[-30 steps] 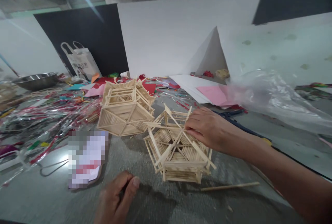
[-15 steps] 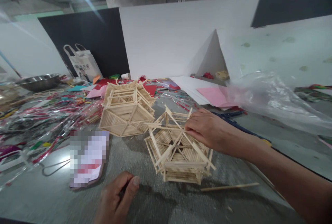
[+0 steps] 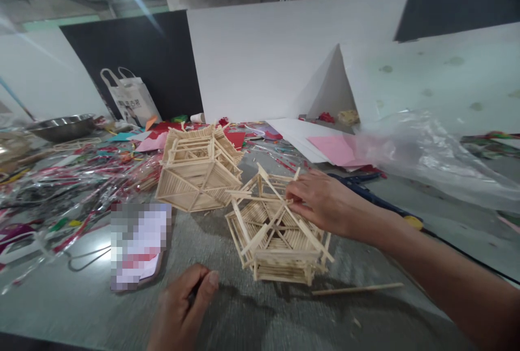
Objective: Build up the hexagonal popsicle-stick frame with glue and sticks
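A hexagonal structure of thin wooden sticks [image 3: 276, 232] stands on the grey table [image 3: 365, 264] in front of me. My right hand [image 3: 320, 199] rests on its upper right edge, fingers curled and pinching one of its sticks. My left hand [image 3: 182, 307] lies low at the near table edge, fingers closed with the thumb pressed against them; what it holds is hidden. A second, larger stick structure [image 3: 199, 169] stands behind and to the left, touching the first.
A loose wooden stick [image 3: 357, 288] lies right of the near structure. A blurred flat object [image 3: 138, 245] lies left. Cellophane and coloured scraps [image 3: 60, 188] cover the left side. A metal bowl [image 3: 60, 126], white bag [image 3: 132, 99], pink paper [image 3: 337, 148] and clear plastic bag [image 3: 430, 156] lie behind.
My right hand has shifted slightly left along the top of the near structure. The view has moved a little; my left hand stays closed in place.
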`<action>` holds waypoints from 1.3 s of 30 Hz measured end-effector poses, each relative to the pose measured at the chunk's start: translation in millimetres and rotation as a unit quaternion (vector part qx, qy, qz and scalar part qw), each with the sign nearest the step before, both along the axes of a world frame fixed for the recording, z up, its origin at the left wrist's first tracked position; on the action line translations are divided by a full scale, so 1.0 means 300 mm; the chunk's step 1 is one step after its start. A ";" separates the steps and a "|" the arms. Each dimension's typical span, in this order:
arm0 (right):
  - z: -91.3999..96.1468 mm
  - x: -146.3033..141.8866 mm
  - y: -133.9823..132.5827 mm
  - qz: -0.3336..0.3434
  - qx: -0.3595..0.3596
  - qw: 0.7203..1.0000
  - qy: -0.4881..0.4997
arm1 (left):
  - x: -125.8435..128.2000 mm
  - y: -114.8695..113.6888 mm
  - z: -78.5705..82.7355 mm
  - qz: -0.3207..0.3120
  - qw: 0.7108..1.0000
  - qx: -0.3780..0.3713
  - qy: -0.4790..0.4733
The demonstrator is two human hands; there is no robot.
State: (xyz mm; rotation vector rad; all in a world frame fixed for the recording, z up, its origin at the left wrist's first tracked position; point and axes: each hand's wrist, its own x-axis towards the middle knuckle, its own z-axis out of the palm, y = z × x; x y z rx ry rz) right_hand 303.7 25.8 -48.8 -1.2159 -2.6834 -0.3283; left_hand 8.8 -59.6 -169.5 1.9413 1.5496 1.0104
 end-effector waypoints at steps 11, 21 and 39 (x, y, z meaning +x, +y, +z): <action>0.007 -0.010 -0.008 -0.004 -0.010 1.000 -0.003 | 0.010 0.004 0.001 -0.007 0.999 0.034 0.033; 0.013 -0.020 -0.014 -0.009 -0.035 0.998 -0.057 | 0.011 -0.003 0.003 0.001 0.999 0.034 0.030; 0.079 0.039 -0.039 0.166 -0.117 0.979 0.035 | 0.005 -0.003 -0.001 -0.005 0.999 0.014 0.030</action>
